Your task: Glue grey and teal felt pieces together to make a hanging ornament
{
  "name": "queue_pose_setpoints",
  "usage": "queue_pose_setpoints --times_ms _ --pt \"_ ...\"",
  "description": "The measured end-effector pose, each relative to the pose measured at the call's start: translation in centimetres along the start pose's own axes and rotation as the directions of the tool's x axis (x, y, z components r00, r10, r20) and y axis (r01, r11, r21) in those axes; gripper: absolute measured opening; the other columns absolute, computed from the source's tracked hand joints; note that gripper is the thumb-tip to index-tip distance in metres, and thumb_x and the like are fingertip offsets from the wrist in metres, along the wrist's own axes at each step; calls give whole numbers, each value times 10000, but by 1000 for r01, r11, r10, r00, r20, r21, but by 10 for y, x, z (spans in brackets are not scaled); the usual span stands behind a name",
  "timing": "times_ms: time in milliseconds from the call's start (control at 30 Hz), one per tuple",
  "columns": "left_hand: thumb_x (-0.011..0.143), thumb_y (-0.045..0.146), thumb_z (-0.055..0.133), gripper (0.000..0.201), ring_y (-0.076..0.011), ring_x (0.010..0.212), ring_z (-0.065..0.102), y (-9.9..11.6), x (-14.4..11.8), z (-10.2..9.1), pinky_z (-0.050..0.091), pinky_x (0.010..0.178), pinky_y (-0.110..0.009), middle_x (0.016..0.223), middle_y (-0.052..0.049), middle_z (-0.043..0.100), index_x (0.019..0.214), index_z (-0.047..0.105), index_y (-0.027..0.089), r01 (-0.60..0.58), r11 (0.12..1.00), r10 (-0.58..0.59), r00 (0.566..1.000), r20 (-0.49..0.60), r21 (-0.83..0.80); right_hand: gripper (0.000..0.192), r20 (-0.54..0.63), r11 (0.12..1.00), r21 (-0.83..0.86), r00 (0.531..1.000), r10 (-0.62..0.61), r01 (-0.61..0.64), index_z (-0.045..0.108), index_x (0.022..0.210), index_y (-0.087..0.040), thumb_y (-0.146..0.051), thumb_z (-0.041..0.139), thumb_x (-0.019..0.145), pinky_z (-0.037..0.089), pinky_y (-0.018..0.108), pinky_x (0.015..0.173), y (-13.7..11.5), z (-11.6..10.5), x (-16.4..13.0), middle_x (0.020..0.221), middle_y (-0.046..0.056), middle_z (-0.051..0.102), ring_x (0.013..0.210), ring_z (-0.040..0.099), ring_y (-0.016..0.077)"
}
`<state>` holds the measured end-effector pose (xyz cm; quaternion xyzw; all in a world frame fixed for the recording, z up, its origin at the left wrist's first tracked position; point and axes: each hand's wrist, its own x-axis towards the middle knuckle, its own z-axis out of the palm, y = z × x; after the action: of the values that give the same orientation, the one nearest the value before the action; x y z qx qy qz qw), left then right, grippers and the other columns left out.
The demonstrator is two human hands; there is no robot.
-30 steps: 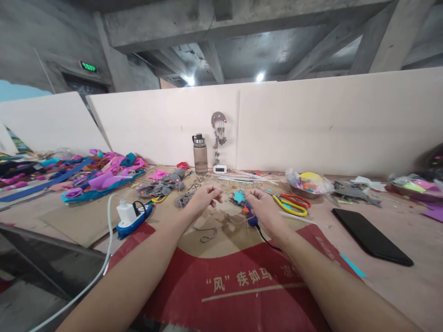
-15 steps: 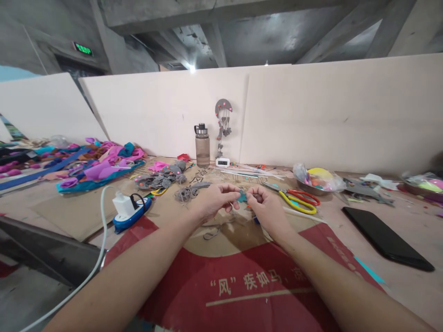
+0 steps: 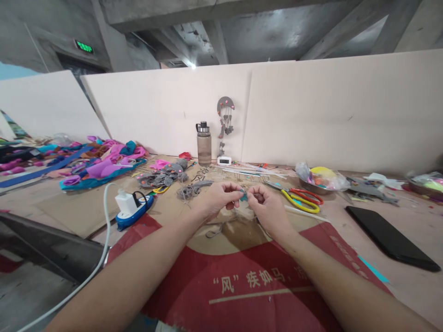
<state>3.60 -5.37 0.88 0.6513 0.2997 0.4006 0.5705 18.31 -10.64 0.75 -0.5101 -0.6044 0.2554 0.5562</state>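
A small teal felt piece [image 3: 244,197], flat and soft-edged, is pinched between the fingertips of both hands just above the middle of the bench [image 3: 349,216]; most of its shape is hidden by the fingers. The left hand [image 3: 218,199] and right hand [image 3: 267,205] are brought together, knuckles nearly touching, each closed on the piece. Below lies brown cardboard with a red printed panel [image 3: 242,286]. Just right of the hands lie yellow-handled scissors [image 3: 300,201]; a flat black tablet [image 3: 391,237] lies farther right.

Teal piece [image 3: 244,197] mostly hidden (perhaps felt) between hands.
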Motion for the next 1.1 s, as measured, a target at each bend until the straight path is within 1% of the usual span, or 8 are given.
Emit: queue_pose_setpoints --times_ms 233,433,633,800,1100 --pt "686 291 658 188 -51 450 446 0 -1 3 306 451 -183 543 37 529 769 600 132 -5 1000 6 1000 -25 18 166 2 999 -35 1000 -8 8 530 710 -188 -353 535 712 297 235 490 0 0 0 577 -34 465 518 368 96" --pt "663 266 639 162 -45 447 411 3 -2 5 303 464 -191 541 45 502 738 591 131 -2 1000 3 999 -39 20 155 -1 999 -42 1000 -18 18 533 711 -190 -344 543 726 278 228 470 0 0 -2 559 -41 450 502 339 91" --pt "661 256 632 156 -42 452 387 2 -2 4 296 469 -191 541 46 492 741 591 129 -8 1000 9 1000 -29 14 152 7 999 -34 1000 -9 9 524 716 -196 -346 544 728 274 228 475 1 1 -2 561 -45 444 504 345 92" --pt "662 245 619 136 -40 454 374 1 -2 3 283 460 -190 543 47 477 727 588 130 -19 999 20 999 -26 29 157 1 1000 -13 1000 -2 2 522 699 -198 -352 551 710 275 231 476 -3 1 -3 557 -49 438 495 332 89" --pt "660 240 621 130 -42 450 380 0 0 2 282 457 -193 544 46 479 720 585 130 -28 999 28 999 -16 21 156 2 999 -37 1000 6 -6 530 704 -195 -350 540 711 272 235 480 -2 1 -3 556 -47 435 503 328 91"
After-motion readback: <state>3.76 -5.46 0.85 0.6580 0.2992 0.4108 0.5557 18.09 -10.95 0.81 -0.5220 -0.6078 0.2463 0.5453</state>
